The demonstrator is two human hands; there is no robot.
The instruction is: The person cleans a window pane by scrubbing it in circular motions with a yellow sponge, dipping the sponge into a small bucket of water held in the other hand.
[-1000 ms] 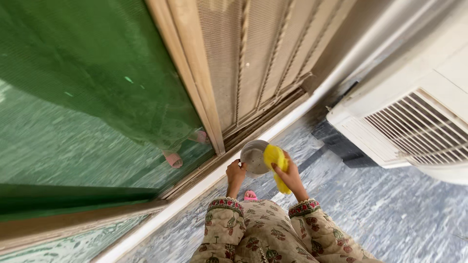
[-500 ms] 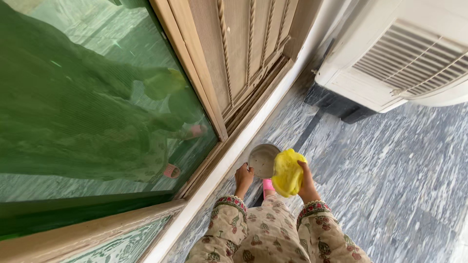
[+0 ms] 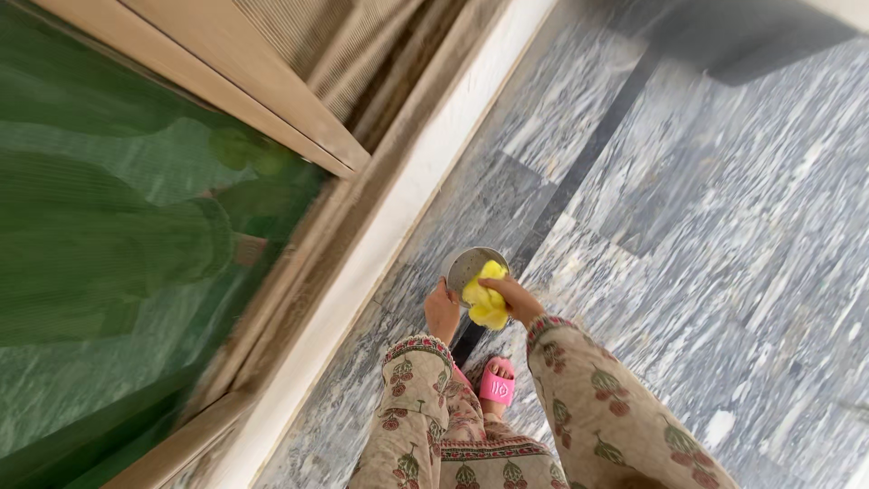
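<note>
In the head view I look down at my own arms in floral-print sleeves. My left hand (image 3: 442,311) grips the rim of a small round metal bowl (image 3: 463,265) from its left side. My right hand (image 3: 514,295) presses a crumpled yellow cloth (image 3: 487,303) into the bowl's right side. Both are held in the air above the floor, just over my foot in a pink slipper (image 3: 496,384).
Grey marble floor (image 3: 706,226) with a dark stripe spreads to the right. A pale stone sill (image 3: 380,244) and a wooden door frame (image 3: 272,109) with green reflective glass (image 3: 109,254) run along the left. A dark shadowed unit sits at the top right.
The view has tilted further down; the white air-conditioner unit has left the frame. My hands still hold the bowl and cloth, with the cloth now lower, tucked into the bowl.
</note>
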